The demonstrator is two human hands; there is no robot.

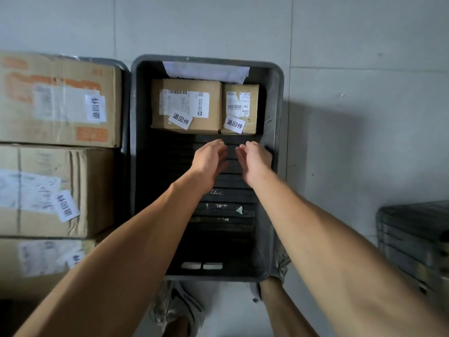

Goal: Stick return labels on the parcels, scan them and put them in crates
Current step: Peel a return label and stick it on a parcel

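Ribbed black plastic crate (275, 98), two cardboard parcels (186, 105), empty hands (211, 159) above

Bare forearms with no sleeves, and worn grey sneakers (175, 310) with a dark side mark.

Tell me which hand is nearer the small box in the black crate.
Right. The right hand hangs just below the small box, nearly under it; the left hand sits below the larger box, farther over.
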